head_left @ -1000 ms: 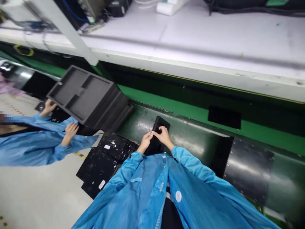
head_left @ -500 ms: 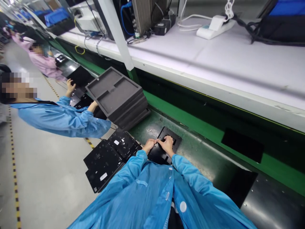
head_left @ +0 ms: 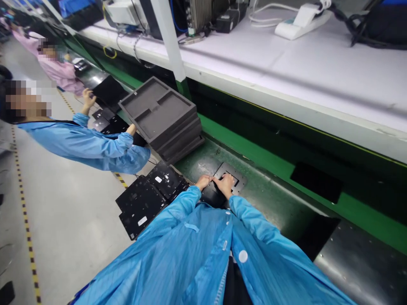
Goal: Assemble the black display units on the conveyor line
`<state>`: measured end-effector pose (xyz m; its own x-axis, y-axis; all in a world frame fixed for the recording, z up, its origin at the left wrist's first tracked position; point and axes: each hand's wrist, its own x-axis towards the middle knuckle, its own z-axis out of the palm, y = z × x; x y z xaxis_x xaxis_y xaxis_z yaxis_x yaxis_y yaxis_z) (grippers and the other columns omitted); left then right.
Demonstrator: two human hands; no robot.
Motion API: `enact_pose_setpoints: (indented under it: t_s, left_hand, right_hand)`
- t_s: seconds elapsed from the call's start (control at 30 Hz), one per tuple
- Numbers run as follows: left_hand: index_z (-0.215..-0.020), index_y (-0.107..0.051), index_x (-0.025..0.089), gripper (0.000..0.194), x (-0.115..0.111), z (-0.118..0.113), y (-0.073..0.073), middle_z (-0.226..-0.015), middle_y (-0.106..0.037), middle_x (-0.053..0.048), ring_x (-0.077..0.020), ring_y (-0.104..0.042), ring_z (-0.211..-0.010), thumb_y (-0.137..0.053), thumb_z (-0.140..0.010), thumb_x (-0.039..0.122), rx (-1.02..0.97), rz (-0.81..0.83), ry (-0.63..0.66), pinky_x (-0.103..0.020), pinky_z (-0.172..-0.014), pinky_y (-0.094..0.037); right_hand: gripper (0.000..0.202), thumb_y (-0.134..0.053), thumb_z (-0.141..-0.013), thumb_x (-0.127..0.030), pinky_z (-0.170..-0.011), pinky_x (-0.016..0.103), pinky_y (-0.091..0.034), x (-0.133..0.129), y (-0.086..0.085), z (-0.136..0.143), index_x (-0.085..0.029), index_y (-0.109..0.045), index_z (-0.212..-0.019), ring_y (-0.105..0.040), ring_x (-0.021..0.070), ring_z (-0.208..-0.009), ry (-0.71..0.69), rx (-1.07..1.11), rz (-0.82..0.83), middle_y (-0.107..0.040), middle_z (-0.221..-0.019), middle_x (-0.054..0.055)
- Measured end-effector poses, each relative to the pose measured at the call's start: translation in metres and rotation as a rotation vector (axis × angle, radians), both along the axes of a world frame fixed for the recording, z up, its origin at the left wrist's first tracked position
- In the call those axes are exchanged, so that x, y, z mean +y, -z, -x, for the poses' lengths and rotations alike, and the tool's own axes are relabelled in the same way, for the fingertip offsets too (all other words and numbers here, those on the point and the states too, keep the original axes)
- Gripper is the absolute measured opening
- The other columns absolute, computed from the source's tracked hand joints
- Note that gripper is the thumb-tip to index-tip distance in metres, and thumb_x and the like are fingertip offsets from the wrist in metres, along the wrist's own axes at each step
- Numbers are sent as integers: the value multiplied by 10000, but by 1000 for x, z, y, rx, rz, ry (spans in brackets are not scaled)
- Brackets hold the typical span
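Note:
A flat panel [head_left: 242,178] with a cut-out and small holes lies on the green bench in front of me; its far part looks grey, its near part black. Over its left edge, my left hand [head_left: 203,181] is closed in a pinch. From the right, my right hand [head_left: 225,184] reaches across the panel, fingers curled and thumb tip meeting the left fingertips. Whatever is pinched between them is too small to make out. To the left lie several black panels [head_left: 141,203] with white labels, overlapping each other.
Beyond the black panels rises a stack of grey foam trays [head_left: 159,114]. A co-worker in a blue sleeve [head_left: 85,142] stands at left, one hand beside the stack. A white shelf [head_left: 286,72] with a power strip [head_left: 300,23] runs above the bench. A dark sheet [head_left: 316,182] lies at right.
The view has shifted slightly. Both hands stay together at the panel's left edge. The far part of the panel, black before, now looks grey; I cannot tell whether from reflection.

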<state>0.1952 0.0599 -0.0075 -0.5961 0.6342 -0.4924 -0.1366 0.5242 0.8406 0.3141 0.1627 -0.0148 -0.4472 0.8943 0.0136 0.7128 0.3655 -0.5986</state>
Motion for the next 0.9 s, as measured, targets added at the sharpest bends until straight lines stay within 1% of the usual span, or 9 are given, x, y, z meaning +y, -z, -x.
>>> enact_pose_setpoints:
  t_s: [0.1,0.23,0.37,0.5,0.6,0.77,0.83,0.9]
  left_hand:
    - [-596,-590,205,455,-6,2,6,-554,-530,11,-156,-484,-602,-793,-838,532,-2,15,16,-283,-599,-367]
    - [-631,-610,203,443,-12,4,17,-572,-561,4,-159,-508,-600,-768,-866,544,-21,28,29,-279,-588,-372]
    - [-636,-602,202,456,-14,5,26,-577,-553,13,-139,-485,-572,-783,-853,560,-47,15,20,-267,-564,-349]
    - [-633,-608,200,477,-12,5,32,-562,-545,19,-133,-480,-550,-816,-819,587,-83,3,11,-260,-548,-339]
    - [-633,-608,204,496,-10,5,35,-563,-554,15,-140,-496,-556,-831,-803,613,-97,-12,7,-261,-553,-355]
    - [-696,-670,192,499,-10,7,34,-621,-633,-20,-164,-570,-610,-824,-812,653,-136,-40,39,-271,-595,-427]
    - [-744,-702,184,504,-11,8,34,-654,-668,-35,-174,-601,-640,-835,-798,667,-162,-51,52,-276,-622,-458]
    - [-775,-713,180,524,-13,6,36,-683,-692,-47,-184,-629,-669,-835,-786,689,-192,-61,51,-286,-652,-489]
  right_hand:
    - [503,-754,-821,-679,-926,443,-424,-6,-1,1,-204,-661,-956,-576,376,-1099,-12,-32,-5,-696,-1072,182]
    - [466,-750,-848,-631,-937,439,-428,-11,2,2,-194,-668,-989,-574,361,-1102,-23,-38,-9,-692,-1098,172]
    - [455,-735,-865,-611,-927,434,-426,-15,8,2,-185,-678,-1015,-567,353,-1096,-17,-41,-15,-686,-1094,166]
    - [489,-742,-857,-625,-920,432,-423,-15,11,2,-177,-684,-1045,-564,352,-1085,-10,-61,-40,-685,-1115,176]
    - [514,-734,-879,-640,-929,433,-424,-14,12,0,-166,-684,-1074,-564,358,-1110,-25,-105,-46,-680,-1140,186]
    - [548,-652,-975,-674,-965,448,-424,-18,10,-4,-155,-673,-1148,-554,367,-1156,-123,-186,-60,-670,-1225,218]
    - [564,-608,-1002,-693,-972,452,-425,-20,11,-3,-159,-669,-1171,-549,368,-1167,-126,-207,-55,-665,-1249,220]
    - [557,-595,-1005,-708,-967,439,-430,-20,13,-1,-176,-675,-1149,-553,359,-1163,-110,-223,-2,-672,-1229,199]
